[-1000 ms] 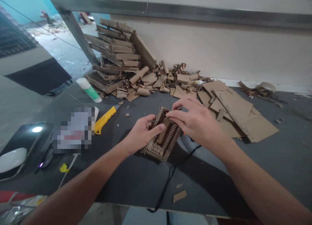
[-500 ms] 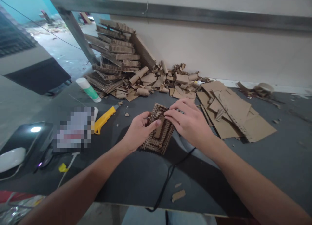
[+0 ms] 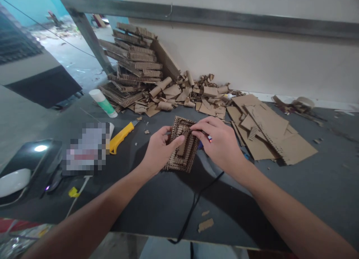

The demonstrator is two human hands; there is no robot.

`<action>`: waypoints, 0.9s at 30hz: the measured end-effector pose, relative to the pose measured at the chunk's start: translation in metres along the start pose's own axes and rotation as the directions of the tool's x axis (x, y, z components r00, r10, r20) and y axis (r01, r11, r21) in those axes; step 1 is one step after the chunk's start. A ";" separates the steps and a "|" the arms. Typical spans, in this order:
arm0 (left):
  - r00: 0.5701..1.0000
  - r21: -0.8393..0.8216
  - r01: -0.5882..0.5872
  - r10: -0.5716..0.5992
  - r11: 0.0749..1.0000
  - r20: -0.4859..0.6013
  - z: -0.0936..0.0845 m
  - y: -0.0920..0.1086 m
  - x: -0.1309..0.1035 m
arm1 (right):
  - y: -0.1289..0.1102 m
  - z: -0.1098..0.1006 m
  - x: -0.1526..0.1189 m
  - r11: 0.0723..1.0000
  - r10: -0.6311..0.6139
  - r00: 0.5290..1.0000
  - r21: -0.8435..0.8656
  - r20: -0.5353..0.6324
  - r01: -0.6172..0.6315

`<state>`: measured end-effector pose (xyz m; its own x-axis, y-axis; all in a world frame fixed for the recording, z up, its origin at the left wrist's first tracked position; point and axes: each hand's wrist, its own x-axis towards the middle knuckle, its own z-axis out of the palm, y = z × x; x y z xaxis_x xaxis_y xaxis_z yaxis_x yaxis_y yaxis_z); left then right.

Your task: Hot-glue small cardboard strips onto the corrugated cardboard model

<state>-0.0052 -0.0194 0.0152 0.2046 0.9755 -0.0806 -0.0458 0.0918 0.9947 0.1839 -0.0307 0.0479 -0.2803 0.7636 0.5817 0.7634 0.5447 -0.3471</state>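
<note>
A small rectangular piece built of corrugated cardboard strips (image 3: 182, 161) is tilted above the dark table, with nested strips around a flat middle. My left hand (image 3: 161, 148) grips its left side, the thumb lying over the front. At its upper right edge, my right hand (image 3: 217, 139) has thumb and forefinger pinched together. What those fingertips hold is too small to tell. A small dark object with a red and white spot shows beside the right fingers.
Stacked corrugated pieces (image 3: 143, 64) and cardboard scraps (image 3: 171, 92) lie along the back. Flat cardboard sheets (image 3: 269, 128) are at right. On the left are a glue stick (image 3: 103, 103), a yellow cutter (image 3: 120, 138) and a white mouse (image 3: 14, 182). A black cord (image 3: 193, 204) crosses the table front.
The cardboard piece has turned slightly and moved up a little in my left hand. My right hand has rolled a little, and a small dark object now shows by its fingers.
</note>
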 end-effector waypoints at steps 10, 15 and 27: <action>0.998 0.047 -0.043 0.046 0.998 -0.048 0.000 0.000 -0.001 | -0.006 0.004 -0.002 1.000 -0.006 0.999 0.011 -0.038 0.007; 0.999 0.037 -0.020 0.021 0.999 -0.029 0.004 0.003 -0.004 | -0.004 0.009 -0.003 0.997 0.037 0.998 0.066 -0.042 -0.034; 0.999 0.038 -0.035 0.036 0.999 -0.037 0.003 0.001 -0.002 | -0.011 0.009 -0.005 0.999 0.035 0.994 0.037 -0.100 -0.031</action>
<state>-0.0023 -0.0217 0.0169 0.1663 0.9850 -0.0468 -0.0157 0.0501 0.9986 0.1720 -0.0371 0.0419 -0.1939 0.7435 0.6400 0.7500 0.5329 -0.3918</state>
